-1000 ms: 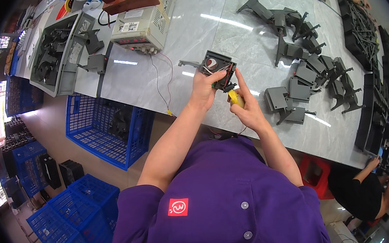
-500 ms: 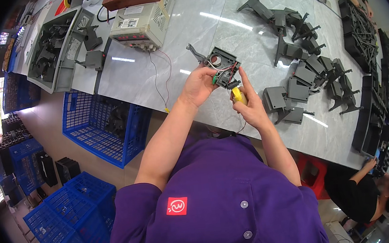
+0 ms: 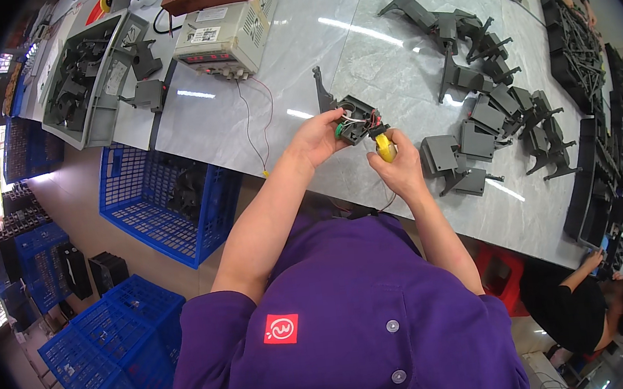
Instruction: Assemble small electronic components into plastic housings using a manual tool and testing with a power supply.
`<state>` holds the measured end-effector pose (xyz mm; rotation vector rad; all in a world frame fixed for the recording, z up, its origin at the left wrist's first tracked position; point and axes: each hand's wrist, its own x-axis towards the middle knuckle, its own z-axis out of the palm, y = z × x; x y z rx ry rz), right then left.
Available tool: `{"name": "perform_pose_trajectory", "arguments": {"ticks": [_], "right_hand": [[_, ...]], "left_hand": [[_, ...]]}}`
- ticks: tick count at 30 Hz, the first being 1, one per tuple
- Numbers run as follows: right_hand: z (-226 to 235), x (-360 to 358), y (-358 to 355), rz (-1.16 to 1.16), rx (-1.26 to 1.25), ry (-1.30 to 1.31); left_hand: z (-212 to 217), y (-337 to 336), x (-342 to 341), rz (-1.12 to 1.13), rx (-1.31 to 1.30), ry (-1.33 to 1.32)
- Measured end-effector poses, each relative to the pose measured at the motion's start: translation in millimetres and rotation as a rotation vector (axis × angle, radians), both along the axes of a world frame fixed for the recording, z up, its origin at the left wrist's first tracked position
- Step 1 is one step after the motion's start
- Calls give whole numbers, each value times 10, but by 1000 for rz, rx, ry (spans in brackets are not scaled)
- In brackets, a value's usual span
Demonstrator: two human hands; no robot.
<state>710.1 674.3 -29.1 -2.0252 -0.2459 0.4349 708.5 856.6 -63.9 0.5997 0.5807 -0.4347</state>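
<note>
My left hand (image 3: pixel 317 138) grips a dark grey plastic housing (image 3: pixel 352 113) with a long arm sticking up and thin coloured wires inside it. It is held just above the near edge of the pale marble table (image 3: pixel 289 52). My right hand (image 3: pixel 398 168) is closed on a yellow-handled tool (image 3: pixel 384 147) whose tip points into the housing's open side. Both hands are close together, almost touching.
Several similar grey housings (image 3: pixel 473 139) lie to the right. A beige power supply (image 3: pixel 226 29) with red and black leads stands at the back, beside a grey bin of parts (image 3: pixel 79 75). Blue crates (image 3: pixel 168 202) sit on the floor at left. Another person (image 3: pixel 588 302) sits at lower right.
My left hand has turned the housing so its long arm now stands upright, and lifted it slightly. My right hand stayed at the housing with the yellow tool.
</note>
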Motion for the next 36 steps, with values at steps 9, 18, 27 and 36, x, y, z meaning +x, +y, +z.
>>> {"name": "perform_pose_trajectory", "arguments": {"ticks": [9,18,27,36], "right_hand": [[-105,-17,209,-126,34,-213],[-91,-45,227,-224,4,-268],[-197,-118,253,-190,9,-215],[-253,-284,289,-94,3,-162]], "left_hand": [[55,-104,-62,-40,-38,28],[247,-31,-307,134,74,24],[300,-17,-187,122,412,30],[248,-58,60,61,533,160]]}}
